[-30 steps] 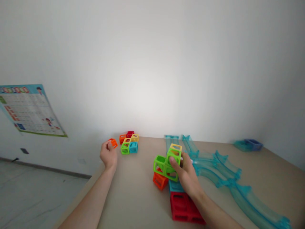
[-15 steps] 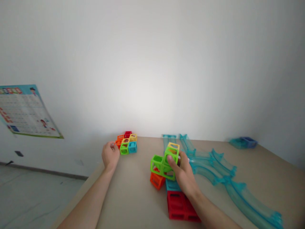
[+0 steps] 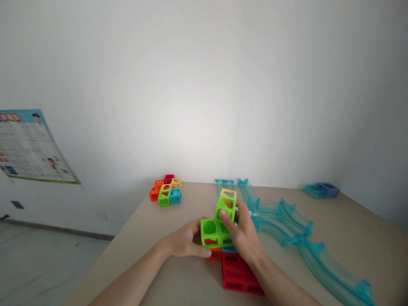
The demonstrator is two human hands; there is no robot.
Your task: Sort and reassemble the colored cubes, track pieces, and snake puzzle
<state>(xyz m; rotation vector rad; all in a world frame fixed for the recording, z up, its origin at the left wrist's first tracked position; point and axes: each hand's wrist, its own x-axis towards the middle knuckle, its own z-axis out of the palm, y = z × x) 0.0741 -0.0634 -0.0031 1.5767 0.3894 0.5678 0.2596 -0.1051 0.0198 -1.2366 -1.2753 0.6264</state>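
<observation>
My right hand is closed on a green hollow cube block, thumb on its near side. A yellow block is at the top of this stack. Lower down, another green block sticks out to the left, over an orange block. My left hand grips the orange block from the left with its thumb on the front face; its other fingers are partly hidden behind the blocks. Part of a blue block shows beneath, beside red blocks on the table.
Several coloured cube blocks lie grouped at the back left of the table. Translucent teal track pieces run along the right. A dark blue piece lies at the far right, near the wall. The table's left edge drops to the floor.
My left hand has come from the back-left block group to the stack and taken hold of the orange block. That block, tilted before, now sits straight beneath the green one.
</observation>
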